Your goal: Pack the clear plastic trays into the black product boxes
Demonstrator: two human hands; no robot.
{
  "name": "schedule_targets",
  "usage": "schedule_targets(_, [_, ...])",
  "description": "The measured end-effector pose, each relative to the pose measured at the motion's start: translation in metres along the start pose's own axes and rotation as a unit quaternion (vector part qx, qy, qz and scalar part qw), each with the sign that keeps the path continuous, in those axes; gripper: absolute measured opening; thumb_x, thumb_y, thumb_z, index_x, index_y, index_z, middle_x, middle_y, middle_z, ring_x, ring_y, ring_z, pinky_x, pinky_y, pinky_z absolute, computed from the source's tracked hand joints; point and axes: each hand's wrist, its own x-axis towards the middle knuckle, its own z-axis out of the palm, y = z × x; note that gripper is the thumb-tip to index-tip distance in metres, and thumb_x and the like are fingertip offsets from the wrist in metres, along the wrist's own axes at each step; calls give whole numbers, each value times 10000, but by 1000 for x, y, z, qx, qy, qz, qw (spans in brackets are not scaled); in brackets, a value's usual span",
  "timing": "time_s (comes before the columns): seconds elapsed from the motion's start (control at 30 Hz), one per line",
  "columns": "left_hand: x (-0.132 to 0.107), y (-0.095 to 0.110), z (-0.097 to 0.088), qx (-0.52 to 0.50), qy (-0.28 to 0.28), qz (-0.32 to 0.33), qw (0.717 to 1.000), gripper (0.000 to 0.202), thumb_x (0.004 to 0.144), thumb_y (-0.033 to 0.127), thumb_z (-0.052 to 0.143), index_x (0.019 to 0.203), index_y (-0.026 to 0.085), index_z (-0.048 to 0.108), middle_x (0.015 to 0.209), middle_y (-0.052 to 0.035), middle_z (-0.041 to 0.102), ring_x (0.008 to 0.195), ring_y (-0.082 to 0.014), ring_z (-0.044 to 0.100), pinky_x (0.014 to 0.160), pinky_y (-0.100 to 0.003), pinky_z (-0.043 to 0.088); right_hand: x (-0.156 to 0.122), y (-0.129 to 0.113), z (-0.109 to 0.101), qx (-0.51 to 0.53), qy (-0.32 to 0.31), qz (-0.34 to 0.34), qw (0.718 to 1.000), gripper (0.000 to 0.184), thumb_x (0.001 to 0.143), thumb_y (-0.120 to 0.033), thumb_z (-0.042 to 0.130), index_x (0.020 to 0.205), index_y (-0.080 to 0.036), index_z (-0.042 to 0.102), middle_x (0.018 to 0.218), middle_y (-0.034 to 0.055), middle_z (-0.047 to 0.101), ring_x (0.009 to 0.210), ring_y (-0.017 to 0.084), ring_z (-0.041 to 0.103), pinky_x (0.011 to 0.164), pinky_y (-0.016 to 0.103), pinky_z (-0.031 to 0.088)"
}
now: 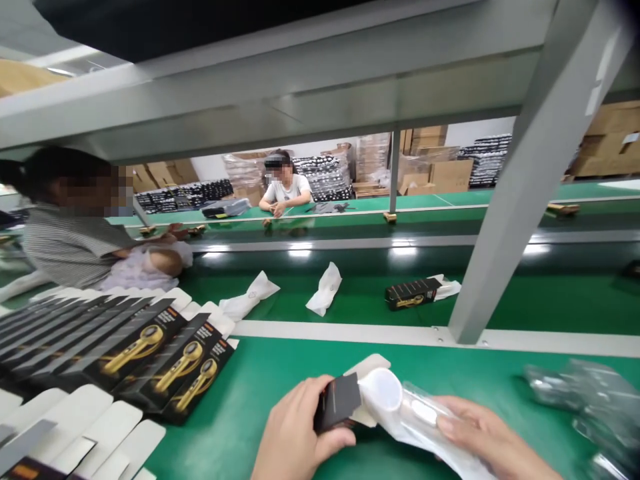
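My left hand is closed around a small black printed carton whose white end flaps stand open. Fingers of my right hand grip a clear plastic tray with a white-wrapped item showing a round end. That round end meets the carton's open mouth; how far it reaches inside is hidden. To the left, several black cartons printed with a gold handheld device stand in a row with their flaps up. Clear plastic trays lie at the right, blurred.
Along the green conveyor belt are two white pouches and an open carton with white wrap sticking out. A slanted metal post rises at right, under a shelf beam. One co-worker sits at left, another across.
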Motion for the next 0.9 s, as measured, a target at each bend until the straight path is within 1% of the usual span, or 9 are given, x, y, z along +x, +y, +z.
schedule_targets(0.07, [0, 2, 2, 11, 2, 24, 1000, 608, 679, 714, 525, 1032, 219, 517, 899, -29, 678, 773, -215, 655, 655, -309, 528, -2, -2, -6, 20, -16, 17, 1000, 379, 697, -425, 686, 975, -167, 684, 845, 68, 681, 808, 219, 625, 677, 255, 456])
schedule_targets(0.13, [2, 5, 4, 8, 5, 36, 999, 608, 676, 715, 527, 1028, 220, 513, 892, -28, 678, 757, -210, 655, 647, -305, 528, -2, 1, -9, 45, -25, 27, 998, 386, 708, -433, 671, 1002, -182, 672, 871, 70, 678, 818, 233, 627, 687, 278, 456])
schedule_targets(0.23, [2, 6, 5, -11, 10, 55, 998, 630, 663, 750, 485, 1014, 228, 515, 875, -20, 675, 737, -200, 652, 632, -297, 523, 0, 6, -8, 26, -40, 18, 999, 387, 668, -469, 694, 915, -171, 690, 819, 58, 683, 737, 195, 623, 639, 234, 431])
schedule_targets(0.3, [0, 6, 5, -15, 12, 70, 997, 642, 650, 763, 471, 1006, 231, 520, 862, -14, 673, 724, -195, 649, 620, -292, 516, 0, 4, -5, -14, -44, 26, 999, 362, 652, -473, 704, 853, -172, 693, 807, 44, 683, 736, 176, 611, 625, 207, 410])
schedule_targets(0.43, [-2, 13, 2, -3, 23, 106, 994, 647, 641, 762, 483, 984, 216, 532, 807, -12, 669, 673, -186, 638, 596, -289, 498, -4, -10, 0, -121, -46, 25, 991, 340, 675, -490, 660, 836, -192, 689, 831, 27, 688, 733, 183, 592, 612, 217, 387])
schedule_targets(0.57, [-1, 21, 2, 14, 16, 171, 985, 637, 679, 739, 468, 984, 184, 532, 817, -27, 677, 656, -181, 632, 603, -293, 485, -4, -17, 3, -268, -39, -10, 963, 293, 706, -450, 616, 828, -194, 691, 804, 14, 686, 755, 204, 581, 644, 238, 382])
schedule_targets(0.63, [-1, 23, 3, 27, 6, 190, 981, 641, 699, 728, 456, 1008, 170, 529, 849, -43, 680, 676, -187, 634, 623, -299, 483, -2, -13, 7, -306, -32, -17, 951, 271, 723, -423, 602, 829, -186, 680, 816, 14, 686, 775, 205, 578, 657, 237, 390])
schedule_targets(0.77, [-2, 22, 5, 45, -3, 198, 979, 653, 703, 726, 455, 1024, 162, 531, 871, -58, 681, 698, -197, 638, 647, -308, 488, 5, 4, 13, -293, -31, -32, 955, 293, 718, -424, 598, 844, -172, 675, 825, 15, 691, 789, 207, 595, 668, 230, 412])
schedule_targets(0.9, [-4, 19, 3, 18, 5, 197, 980, 674, 674, 752, 459, 1021, 177, 515, 858, -46, 679, 688, -178, 640, 631, -279, 490, 5, 14, 18, -230, -71, -56, 969, 383, 722, -481, 579, 917, -169, 684, 957, 54, 689, 846, 235, 608, 711, 259, 433])
